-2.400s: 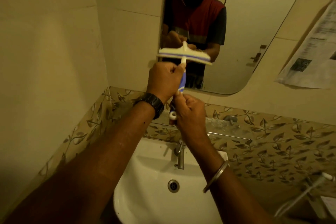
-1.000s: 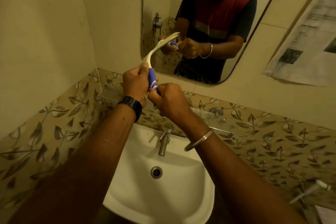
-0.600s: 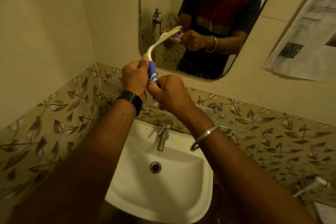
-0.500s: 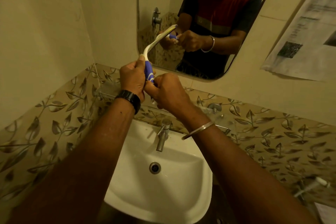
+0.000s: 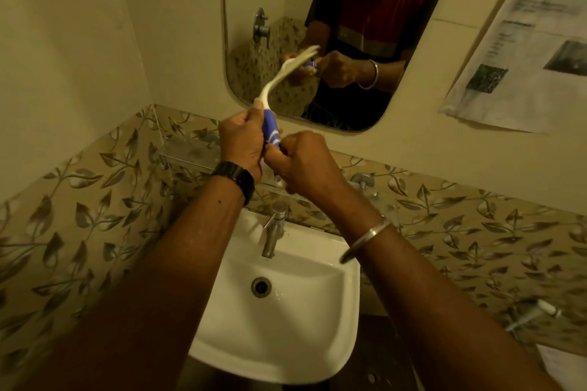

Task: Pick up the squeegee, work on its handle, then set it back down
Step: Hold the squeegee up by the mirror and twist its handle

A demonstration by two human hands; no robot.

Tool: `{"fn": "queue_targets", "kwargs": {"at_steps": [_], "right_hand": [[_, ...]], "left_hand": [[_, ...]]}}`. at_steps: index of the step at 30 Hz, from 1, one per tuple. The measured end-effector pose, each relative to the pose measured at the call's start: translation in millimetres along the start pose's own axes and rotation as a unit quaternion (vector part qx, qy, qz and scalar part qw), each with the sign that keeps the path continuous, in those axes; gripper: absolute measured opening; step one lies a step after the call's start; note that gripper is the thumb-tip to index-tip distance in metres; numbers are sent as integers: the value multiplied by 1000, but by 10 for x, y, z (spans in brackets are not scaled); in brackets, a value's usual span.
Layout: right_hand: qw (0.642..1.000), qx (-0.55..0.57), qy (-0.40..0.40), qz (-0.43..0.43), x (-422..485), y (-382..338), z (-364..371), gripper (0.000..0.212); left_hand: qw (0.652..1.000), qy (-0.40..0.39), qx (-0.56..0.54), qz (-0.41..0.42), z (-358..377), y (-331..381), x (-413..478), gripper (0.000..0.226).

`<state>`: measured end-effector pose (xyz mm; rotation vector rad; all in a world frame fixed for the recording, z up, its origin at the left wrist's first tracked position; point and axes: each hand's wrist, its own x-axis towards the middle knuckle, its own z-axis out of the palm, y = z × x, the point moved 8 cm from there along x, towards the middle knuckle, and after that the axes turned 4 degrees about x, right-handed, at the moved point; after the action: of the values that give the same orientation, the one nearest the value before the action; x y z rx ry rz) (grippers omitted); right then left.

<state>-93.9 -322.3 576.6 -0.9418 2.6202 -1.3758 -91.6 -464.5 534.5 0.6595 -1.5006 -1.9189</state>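
Over the washbasin (image 5: pixel 301 327), left hand (image 5: pixel 241 143) and right hand (image 5: pixel 305 162) grip the squeegee (image 5: pixel 273 82) by its blue handle (image 5: pixel 270 132); it looks light, stiff plastic.

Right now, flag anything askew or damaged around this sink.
The newspaper sheet on the right wall hangs tilted, its lower edge wrinkled. The sink and tap look intact.

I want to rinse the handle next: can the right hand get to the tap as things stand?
Probably yes, once freed. The tap stands uncovered just below the right hand, nothing between them. But that hand grips the lower end of the squeegee, which the left hand also holds.
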Motion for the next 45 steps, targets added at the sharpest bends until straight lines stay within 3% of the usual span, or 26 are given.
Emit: {"fn": "queue_targets", "kwargs": {"at_steps": [4, 17, 24, 29, 37, 45], "right_hand": [[1000, -24, -14, -2, 84, -18, 19, 33], [997, -2, 10, 76, -491, 670, -446, 32], [1000, 9, -12, 21, -261, 240, -477, 33], [999, -25, -18, 19, -267, 395, -513, 32], [996, 2, 8, 87, -668, 985, -797, 35], [990, 67, 65, 105, -940, 1070, -1089, 38]], "left_hand": [[1000, 19, -15, -9, 3, -2, 32, 37], [998, -40, 4, -53, 661, -511, -535, 30], [999, -16, -43, -11, 494, -170, -337, 37], [999, -17, -36, -21, 593, -327, -349, 39], [998, -50, 12, -40, 1058, -683, -755, 35], [991, -108, 61, -54, 1392, -598, -1057, 36]]}}
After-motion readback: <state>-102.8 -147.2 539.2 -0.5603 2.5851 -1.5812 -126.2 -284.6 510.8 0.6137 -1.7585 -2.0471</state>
